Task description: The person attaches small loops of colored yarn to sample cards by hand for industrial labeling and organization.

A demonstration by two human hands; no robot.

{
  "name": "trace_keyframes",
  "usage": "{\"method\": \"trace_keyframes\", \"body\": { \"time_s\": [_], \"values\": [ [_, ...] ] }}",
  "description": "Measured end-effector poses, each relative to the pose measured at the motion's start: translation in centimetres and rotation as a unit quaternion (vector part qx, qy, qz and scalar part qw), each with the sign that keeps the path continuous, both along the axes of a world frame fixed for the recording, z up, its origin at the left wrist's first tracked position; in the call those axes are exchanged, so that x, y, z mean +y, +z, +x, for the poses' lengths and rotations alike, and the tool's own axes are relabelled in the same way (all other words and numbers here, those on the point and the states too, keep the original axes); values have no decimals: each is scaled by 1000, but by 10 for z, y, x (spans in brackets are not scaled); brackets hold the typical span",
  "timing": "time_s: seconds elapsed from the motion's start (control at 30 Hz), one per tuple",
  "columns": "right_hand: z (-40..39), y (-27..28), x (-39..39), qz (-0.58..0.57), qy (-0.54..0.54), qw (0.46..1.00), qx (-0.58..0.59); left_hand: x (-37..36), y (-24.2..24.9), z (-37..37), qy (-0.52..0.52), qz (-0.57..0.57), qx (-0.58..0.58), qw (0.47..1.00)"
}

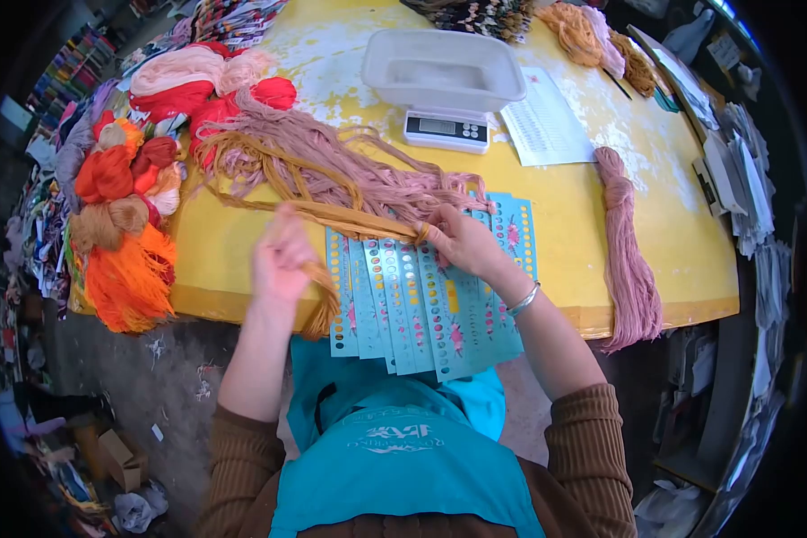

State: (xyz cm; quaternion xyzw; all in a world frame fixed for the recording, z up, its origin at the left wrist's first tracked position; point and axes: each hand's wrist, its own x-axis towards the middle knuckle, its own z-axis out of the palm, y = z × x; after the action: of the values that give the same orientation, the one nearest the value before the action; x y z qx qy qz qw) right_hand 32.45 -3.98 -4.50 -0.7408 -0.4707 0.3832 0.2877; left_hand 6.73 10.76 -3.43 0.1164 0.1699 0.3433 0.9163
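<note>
A bundle of mustard embroidery thread (359, 221) stretches over the table in front of me. My right hand (462, 240) pinches its right end, just above the teal punched cards (457, 336). My left hand (282, 255), slightly blurred, has its fingers curled round a length of the same thread, whose tail (323, 309) hangs over the table edge beside the cards. Behind both hands lies a long loose heap of dusty-pink thread (314, 152), with more mustard strands across it. The cards overlap in a fan, with rows of holes and pink printing.
Red, pink and orange skeins (108, 175) are piled at the left. A digital scale (446, 131) carries a clear plastic tub (444, 72). Right of it are a printed sheet (547, 117) and a tied pink hank (628, 251) reaching over the front edge of the yellow table (690, 251).
</note>
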Motion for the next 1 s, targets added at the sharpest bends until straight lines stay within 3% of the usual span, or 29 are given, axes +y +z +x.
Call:
{"method": "trace_keyframes", "body": {
  "time_s": [0.1,0.17,0.23,0.3,0.37,0.4,0.43,0.5,0.53,0.73,0.83,0.93,0.97,1.0],
  "values": [
    [-6,-8,2,10,-3,995,-100,23,-3,-39,95,1,-96,991],
    [-11,-4,0,17,-2,992,-123,23,-4,-45,106,65,10,992],
    [-12,0,-4,22,-4,989,-145,3,-3,-32,66,169,218,959],
    [-11,3,-8,39,15,993,-106,-15,-5,-17,12,315,373,873],
    [-14,1,-10,95,30,987,-130,-20,-26,4,52,598,393,697],
    [-14,-2,-11,152,46,976,-150,-28,-27,5,-53,525,469,709],
    [-15,-5,-10,151,46,976,-151,-31,-28,10,-53,524,468,710],
    [-19,-12,-6,263,74,929,-248,-33,-29,18,-43,690,526,495],
    [-19,-16,-4,264,75,929,-248,-32,-30,22,-43,714,533,451],
    [-19,-22,0,226,51,953,-197,-35,-25,32,-67,704,572,414],
    [-8,-27,-4,160,-39,981,101,-41,-13,37,-134,665,585,443],
    [-3,-34,-4,166,-77,964,195,-42,-8,45,-144,665,561,471],
    [-4,-35,-4,166,-78,964,194,-40,-10,47,-144,665,561,472],
    [-7,-37,-3,189,-70,972,122,-36,-15,49,-137,682,553,458]
  ]
}}
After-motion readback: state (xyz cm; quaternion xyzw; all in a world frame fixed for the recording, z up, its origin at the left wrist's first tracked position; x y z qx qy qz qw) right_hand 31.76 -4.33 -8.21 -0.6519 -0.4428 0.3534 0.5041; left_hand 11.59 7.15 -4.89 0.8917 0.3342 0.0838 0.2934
